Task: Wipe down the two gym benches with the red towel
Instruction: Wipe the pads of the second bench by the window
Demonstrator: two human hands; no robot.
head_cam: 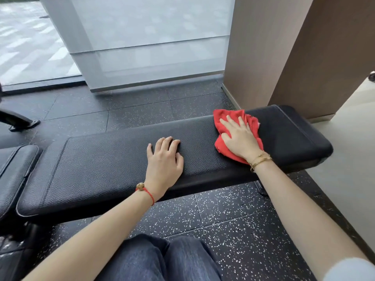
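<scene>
Our right hand lies flat, fingers spread, pressing the red towel onto the right end of the black bench pad to wipe it. Our left hand, holding nothing, rests mid-pad, likely bracing us.

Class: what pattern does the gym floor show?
Black floor with white speckles, clearest in the head view.

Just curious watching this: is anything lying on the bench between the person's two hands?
No. In the head view, only bare black bench padding lies between the left hand and the red towel under the right hand.
</scene>
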